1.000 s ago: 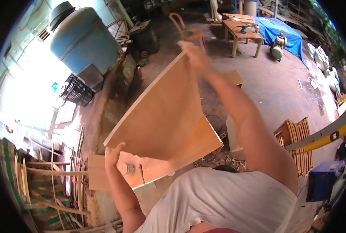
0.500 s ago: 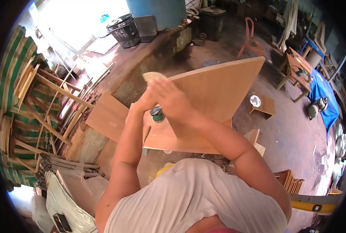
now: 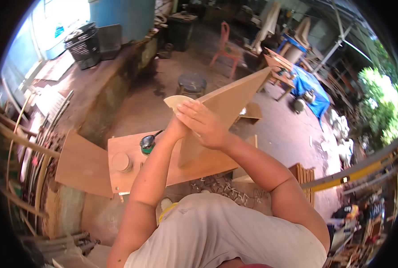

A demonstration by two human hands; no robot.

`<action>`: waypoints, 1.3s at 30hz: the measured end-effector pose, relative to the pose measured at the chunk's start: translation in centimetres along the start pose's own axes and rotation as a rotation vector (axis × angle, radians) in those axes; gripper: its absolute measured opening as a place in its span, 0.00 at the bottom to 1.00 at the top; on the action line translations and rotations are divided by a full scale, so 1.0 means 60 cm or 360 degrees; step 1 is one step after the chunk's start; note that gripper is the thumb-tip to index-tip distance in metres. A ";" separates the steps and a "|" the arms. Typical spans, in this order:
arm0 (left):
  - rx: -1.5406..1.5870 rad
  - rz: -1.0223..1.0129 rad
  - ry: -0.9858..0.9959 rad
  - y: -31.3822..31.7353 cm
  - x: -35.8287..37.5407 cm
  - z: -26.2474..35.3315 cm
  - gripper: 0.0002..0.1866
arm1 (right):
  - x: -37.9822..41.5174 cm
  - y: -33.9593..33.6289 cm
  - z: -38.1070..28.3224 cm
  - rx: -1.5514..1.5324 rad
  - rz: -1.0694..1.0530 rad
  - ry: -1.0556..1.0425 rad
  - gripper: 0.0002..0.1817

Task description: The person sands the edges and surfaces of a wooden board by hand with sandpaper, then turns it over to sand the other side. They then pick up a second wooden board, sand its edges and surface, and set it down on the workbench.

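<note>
A pale round sanding disc (image 3: pixel 173 102) is folded over the top left edge of a large wooden panel (image 3: pixel 234 96), which stands slanted on a wooden work surface (image 3: pixel 181 175). Across the disc lie the fingers of my right hand (image 3: pixel 204 124), pressing it down. My left hand (image 3: pixel 179 127) reaches up beneath the right one onto the same disc, its fingers mostly covered. On the work surface, left of my hands, are a green and black sander (image 3: pixel 148 144) and a stack of round discs (image 3: pixel 121 162).
Another flat panel (image 3: pixel 84 165) lies to the left. A black stool (image 3: pixel 192 84) and a red chair (image 3: pixel 228 51) stand behind. At the far right are a small table (image 3: pixel 277 76) and a blue tarp (image 3: pixel 308 91). A black basket (image 3: pixel 84 48) sits on the ledge.
The view has swung right, so the surroundings shift left. More of the work surface, sander and disc stack shows. Both hands stay at the panel's edge, which now appears narrower.
</note>
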State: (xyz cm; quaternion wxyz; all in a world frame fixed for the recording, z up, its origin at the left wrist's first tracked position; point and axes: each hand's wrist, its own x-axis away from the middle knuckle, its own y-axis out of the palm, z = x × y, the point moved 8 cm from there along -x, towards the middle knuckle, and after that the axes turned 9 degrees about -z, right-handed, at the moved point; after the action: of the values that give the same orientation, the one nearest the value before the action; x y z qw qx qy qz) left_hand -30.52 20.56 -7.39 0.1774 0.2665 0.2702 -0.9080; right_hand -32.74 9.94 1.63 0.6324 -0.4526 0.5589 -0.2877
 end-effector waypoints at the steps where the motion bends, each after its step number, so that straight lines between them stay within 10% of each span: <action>1: -0.0061 0.0035 0.0057 -0.006 -0.002 0.008 0.16 | 0.002 -0.006 0.005 0.0037 -0.0021 0.0044 0.31; 9: 0.0004 -0.0311 -0.0597 0.018 -0.012 0.010 0.14 | 0.000 -0.033 0.005 0.0537 -0.0328 0.0362 0.27; 30: -0.0162 -0.0111 -0.0323 0.026 -0.001 0.027 0.14 | 0.002 -0.031 -0.033 0.0828 -0.0424 0.0160 0.29; 37: 0.0268 -0.0169 -0.0498 0.038 0.014 0.051 0.20 | 0.241 -0.095 -0.039 0.0409 -0.0261 0.0615 0.31; 39: 0.0535 0.0291 -0.0277 0.019 0.014 0.072 0.18 | 0.341 -0.076 -0.021 0.0214 -0.0124 0.0882 0.33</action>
State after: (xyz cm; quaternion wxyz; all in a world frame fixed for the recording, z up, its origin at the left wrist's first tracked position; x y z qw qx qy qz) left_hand -32.30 16.99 -5.25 0.2346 0.2362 0.0732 -0.9401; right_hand -28.99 -10.13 -3.37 0.4727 -0.3349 0.6724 -0.4608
